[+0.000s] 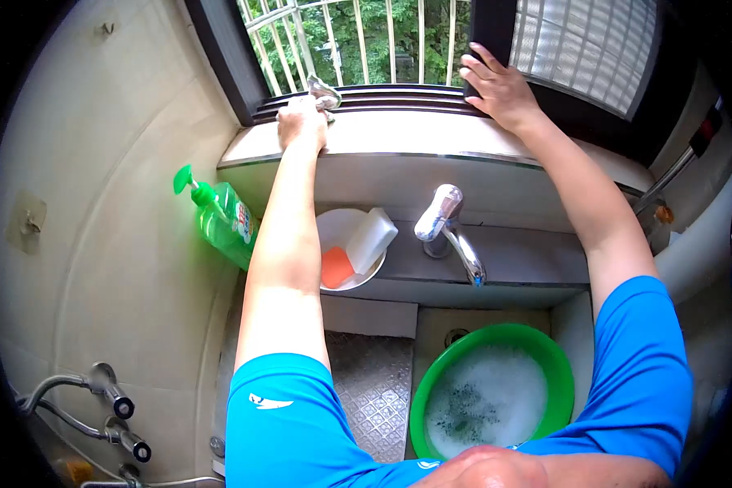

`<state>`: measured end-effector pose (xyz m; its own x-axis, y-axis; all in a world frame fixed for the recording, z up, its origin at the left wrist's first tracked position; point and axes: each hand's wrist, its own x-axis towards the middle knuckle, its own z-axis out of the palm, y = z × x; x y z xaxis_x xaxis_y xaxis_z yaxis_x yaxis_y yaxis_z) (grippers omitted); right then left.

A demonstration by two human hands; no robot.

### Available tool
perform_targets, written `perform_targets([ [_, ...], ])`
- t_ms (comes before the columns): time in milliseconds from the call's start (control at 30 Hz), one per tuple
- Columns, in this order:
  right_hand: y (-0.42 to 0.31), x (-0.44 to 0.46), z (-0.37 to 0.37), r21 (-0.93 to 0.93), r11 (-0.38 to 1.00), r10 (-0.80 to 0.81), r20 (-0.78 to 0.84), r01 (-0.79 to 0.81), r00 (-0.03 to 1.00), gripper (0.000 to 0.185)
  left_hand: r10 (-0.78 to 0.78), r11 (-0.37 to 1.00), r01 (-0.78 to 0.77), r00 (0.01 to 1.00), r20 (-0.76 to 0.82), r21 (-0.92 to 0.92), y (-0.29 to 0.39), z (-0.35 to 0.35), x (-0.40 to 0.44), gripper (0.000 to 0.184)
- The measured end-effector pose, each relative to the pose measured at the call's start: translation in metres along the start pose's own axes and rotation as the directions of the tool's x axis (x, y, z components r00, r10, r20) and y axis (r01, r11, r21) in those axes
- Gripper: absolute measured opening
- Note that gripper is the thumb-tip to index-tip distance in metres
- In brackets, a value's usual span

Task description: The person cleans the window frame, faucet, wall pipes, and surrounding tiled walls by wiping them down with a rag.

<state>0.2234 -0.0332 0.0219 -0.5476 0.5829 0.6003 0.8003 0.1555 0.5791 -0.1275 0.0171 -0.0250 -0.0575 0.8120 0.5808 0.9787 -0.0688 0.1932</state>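
Observation:
My left hand [302,124] is closed around a crumpled, greyish cloth [324,93] at the left end of the dark window track [382,99]. Part of the cloth sticks up above the fingers. On the right, my right hand [496,85] rests against the edge of the dark sliding window frame [490,32], its fingers spread and stretched out. The window stands partly open on the left side, with pale bars and green leaves beyond it. Below both hands runs a light window sill [415,134].
A green pump bottle [226,224] stands by the left wall. Beside my left forearm, a white bowl [374,272] holds a white bottle and an orange piece. A chrome tap [443,215] rises from the ledge. Below sits a green basin [557,370] of sudsy water. Pipe valves [118,403] project lower left.

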Motion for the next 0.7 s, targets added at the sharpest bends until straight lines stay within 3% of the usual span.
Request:
perform_targets([
  [67, 0.002, -0.008, 0.001, 0.006, 1.000, 0.013, 0.015, -0.013, 1.000, 0.050, -0.165, 0.986, 0.165, 0.986, -0.003, 0.018, 0.015, -0.013, -0.009, 0.025],
  [167, 0.003, -0.011, -0.007, 0.037, 0.999, 0.011, -0.025, -0.011, 1.000, 0.047, -0.264, 0.956, 0.266, 0.964, -0.034, 0.122, 0.017, -0.011, -0.009, 0.030],
  [267, 0.001, -0.013, -0.002, 0.026, 0.999, 0.038, 0.026, -0.038, 0.999, 0.049, -0.325, 0.931, 0.313, 0.945, 0.035, 0.187, 0.022, -0.023, -0.012, 0.032],
  [400, -0.023, -0.043, -0.015, 0.325, 0.918, 0.217, 0.076, -0.230, 0.973, 0.047, -0.260, 0.960, 0.255, 0.965, 0.035, 0.113, 0.009, 0.017, -0.001, 0.030],
  [433, -0.027, -0.053, -0.010, 0.464, 0.845, 0.266, 0.067, -0.266, 0.962, 0.045, -0.191, 0.981, 0.192, 0.981, 0.043, -0.014, 0.021, 0.004, -0.009, 0.026],
  [467, -0.030, -0.062, -0.005, 0.581, 0.734, 0.443, -0.018, -0.352, 0.896, 0.037, 0.060, 0.998, -0.055, 0.987, 0.147, -0.040, 0.035, -0.008, -0.021, 0.022],
  [500, -0.028, -0.065, 0.001, 0.670, 0.618, 0.560, -0.009, -0.411, 0.828, 0.032, 0.195, 0.981, -0.194, 0.977, 0.085, -0.019, 0.051, -0.002, -0.030, 0.020],
  [567, -0.030, -0.069, -0.011, 0.789, 0.421, 0.727, 0.002, -0.448, 0.687, 0.023, 0.371, 0.904, -0.389, 0.920, -0.126, -0.177, 0.085, 0.014, -0.044, 0.015],
  [600, -0.030, -0.072, -0.007, 0.790, 0.437, 0.752, -0.058, -0.431, 0.656, 0.020, 0.428, 0.854, -0.441, 0.897, -0.107, -0.277, 0.105, 0.007, -0.051, 0.016],
  [667, -0.035, -0.078, -0.021, 0.830, 0.338, 0.782, 0.014, -0.444, 0.623, 0.018, 0.530, 0.773, -0.481, 0.848, 0.005, -0.414, 0.138, -0.011, -0.064, 0.019],
  [700, -0.038, -0.084, -0.022, 0.887, 0.204, 0.819, 0.076, -0.413, 0.569, 0.017, 0.515, 0.726, -0.319, 0.839, 0.176, -0.609, 0.148, -0.018, -0.067, 0.020],
])
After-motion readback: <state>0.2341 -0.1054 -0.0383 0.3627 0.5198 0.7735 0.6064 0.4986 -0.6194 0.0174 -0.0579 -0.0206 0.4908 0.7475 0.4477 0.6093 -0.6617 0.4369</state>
